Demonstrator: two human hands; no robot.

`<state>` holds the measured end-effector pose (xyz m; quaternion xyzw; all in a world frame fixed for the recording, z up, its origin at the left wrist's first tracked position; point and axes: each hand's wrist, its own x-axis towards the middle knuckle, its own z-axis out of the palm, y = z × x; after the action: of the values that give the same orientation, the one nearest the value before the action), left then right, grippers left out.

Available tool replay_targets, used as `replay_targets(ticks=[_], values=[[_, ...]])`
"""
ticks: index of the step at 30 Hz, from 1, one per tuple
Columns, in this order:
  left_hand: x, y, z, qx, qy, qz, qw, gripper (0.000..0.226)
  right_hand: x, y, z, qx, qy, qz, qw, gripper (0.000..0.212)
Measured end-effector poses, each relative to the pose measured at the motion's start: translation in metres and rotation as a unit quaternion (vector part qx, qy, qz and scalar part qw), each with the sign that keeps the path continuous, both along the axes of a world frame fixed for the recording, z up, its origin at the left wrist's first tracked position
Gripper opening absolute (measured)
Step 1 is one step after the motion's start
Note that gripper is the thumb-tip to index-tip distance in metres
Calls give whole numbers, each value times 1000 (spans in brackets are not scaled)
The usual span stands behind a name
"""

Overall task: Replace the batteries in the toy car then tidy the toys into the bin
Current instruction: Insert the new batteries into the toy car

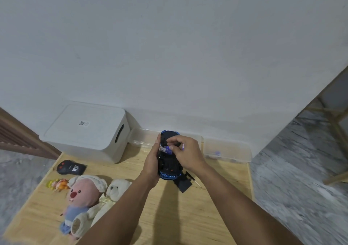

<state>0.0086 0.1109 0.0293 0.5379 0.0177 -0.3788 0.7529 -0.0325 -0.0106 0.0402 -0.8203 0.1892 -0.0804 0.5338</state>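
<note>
Above wooden table (169,216), upturned toy car (169,169) points away.

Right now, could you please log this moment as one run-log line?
step: fitting batteries | left hand: holds toy car underside up | right hand: pinches battery | bin: lid on

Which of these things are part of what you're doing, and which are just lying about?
In the job: toy car, purple batteries, left hand, right hand, black cover, screwdriver, white bin, plush toys, remote.

Lying about: clear boxes, wooden frame.
</note>
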Motion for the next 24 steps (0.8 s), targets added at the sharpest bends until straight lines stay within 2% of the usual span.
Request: replay_targets(ticks=[5,8,11,13,16,24], values=[[3,2,-7,-23,-46,0,999,38,-1,-8,-8,-37,14,-106,994,8],[4,2,-12,-10,-31,13,999,42,-4,-13,-11,18,69,-148,986,11],[5,1,-14,13,-27,24,999,45,-5,-16,-15,100,100,-157,977,18],[5,0,-15,21,-33,26,999,46,-4,-16,-16,127,98,-155,975,14],[5,-2,-16,29,-43,23,998,50,-4,-16,-13,152,98,-145,973,10],[5,-1,-15,41,-44,54,997,56,-6,-13,-9,180,105,-127,970,21]])
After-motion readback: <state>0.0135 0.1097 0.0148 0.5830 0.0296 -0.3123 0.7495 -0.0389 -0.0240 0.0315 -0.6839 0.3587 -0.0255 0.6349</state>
